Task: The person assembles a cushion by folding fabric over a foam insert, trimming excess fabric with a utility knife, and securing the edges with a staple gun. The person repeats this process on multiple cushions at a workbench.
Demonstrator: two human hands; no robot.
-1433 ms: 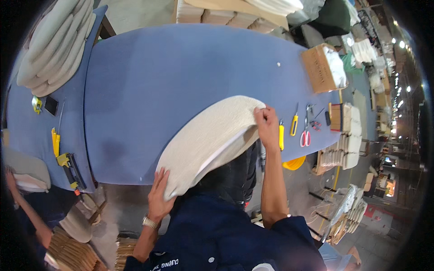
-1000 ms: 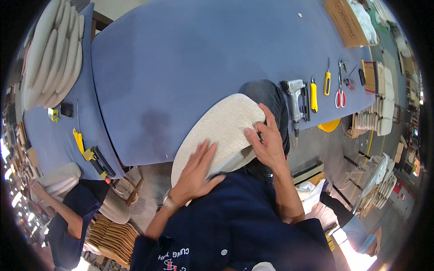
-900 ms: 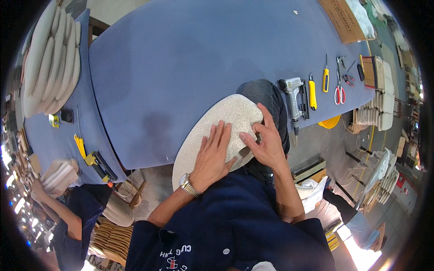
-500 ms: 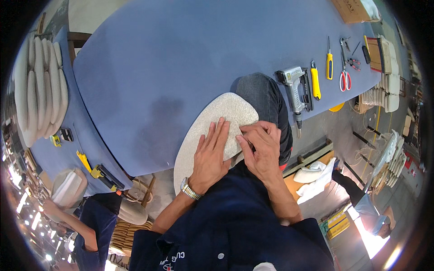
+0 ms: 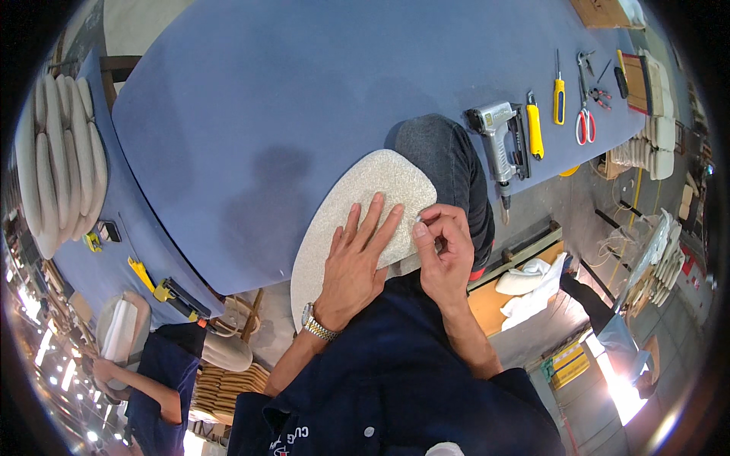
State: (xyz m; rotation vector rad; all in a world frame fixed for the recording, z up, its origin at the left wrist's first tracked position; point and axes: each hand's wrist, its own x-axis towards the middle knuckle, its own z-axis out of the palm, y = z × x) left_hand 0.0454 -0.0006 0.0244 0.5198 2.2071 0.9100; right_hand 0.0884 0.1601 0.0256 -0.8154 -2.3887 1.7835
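Cream-coloured fabric covers the oval seat pad (image 5: 357, 205), which lies on the person's lap against the near edge of the blue table (image 5: 304, 99). The left hand (image 5: 353, 262) presses flat on it, fingers spread and holding nothing. The right hand (image 5: 445, 254) is curled, fingertips pinching the pad's right edge, near a grey nail gun (image 5: 498, 140).

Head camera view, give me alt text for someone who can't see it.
A person's left hand lies flat on a pale padded panel at the edge of a blue table, while the right hand pinches its rim. A staple gun, yellow cutters and scissors lie to the right.
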